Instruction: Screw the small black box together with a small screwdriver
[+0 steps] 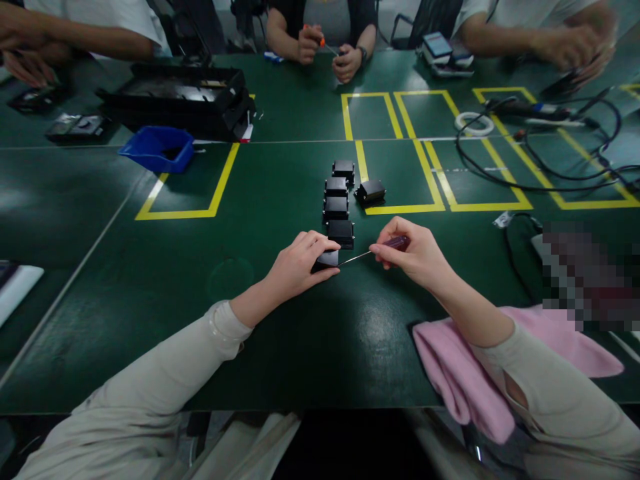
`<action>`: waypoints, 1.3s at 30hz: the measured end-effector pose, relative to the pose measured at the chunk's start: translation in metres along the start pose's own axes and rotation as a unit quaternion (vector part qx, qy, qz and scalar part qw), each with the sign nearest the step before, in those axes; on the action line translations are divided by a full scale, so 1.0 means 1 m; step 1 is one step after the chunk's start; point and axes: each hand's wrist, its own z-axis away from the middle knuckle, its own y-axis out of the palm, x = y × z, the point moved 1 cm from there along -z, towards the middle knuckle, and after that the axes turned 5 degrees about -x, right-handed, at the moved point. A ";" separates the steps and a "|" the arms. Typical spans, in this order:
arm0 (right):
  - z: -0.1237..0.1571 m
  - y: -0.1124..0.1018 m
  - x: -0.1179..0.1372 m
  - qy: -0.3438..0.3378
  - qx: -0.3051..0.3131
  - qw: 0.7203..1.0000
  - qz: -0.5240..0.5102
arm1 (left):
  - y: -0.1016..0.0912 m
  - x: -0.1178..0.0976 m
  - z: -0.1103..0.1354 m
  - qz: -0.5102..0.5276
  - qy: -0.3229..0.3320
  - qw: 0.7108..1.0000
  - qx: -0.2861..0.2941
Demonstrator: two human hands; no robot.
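Inspector: Screwdriver (pixel 397 244): state its position and the grip on it.

Technician: The right hand (pixel 413 252) has its grip clamped on the purple handle, thumb and fingers together around it. The shaft points left; the tip is at the right-hand end of a black block (pixel 329 257), beside the thumb of the left hand (pixel 303 261).

Inspector: State the left grip.

Technician: Clamped on that block, fingers over the top, thumb along the near side. The block is at the near end of a column of four similar blocks (pixel 335 207) on the green worktop (pixel 280 367).

Inspector: List the adjacent items.

Technician: A loose block (pixel 371 191) lies right of the column, across the left line of a yellow outline (pixel 405 209). A pink cloth (pixel 460 367) lies beneath the right forearm. Farther off, to the left, stands a blue bin (pixel 155 150). Across the worktop, a co-worker's hand (pixel 309 47) holds an orange-handled tool (pixel 321 41).
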 end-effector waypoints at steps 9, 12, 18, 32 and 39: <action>0.004 0.002 0.002 -0.020 0.020 1.000 0.010 | 0.001 0.001 0.000 0.000 0.002 1.000 -0.001; 0.004 0.002 0.002 -0.016 0.024 1.000 0.006 | 0.000 0.001 0.000 0.001 0.001 1.000 0.000; 0.002 0.002 0.002 -0.017 0.027 0.999 0.002 | 0.000 0.000 0.000 -0.001 0.005 1.000 -0.005; 0.001 0.000 0.001 -0.017 0.036 0.999 0.001 | 0.000 0.000 0.000 0.001 0.004 1.000 -0.006; 0.001 0.000 0.000 -0.012 0.030 0.999 -0.009 | 0.000 0.001 0.001 0.000 0.006 1.000 -0.006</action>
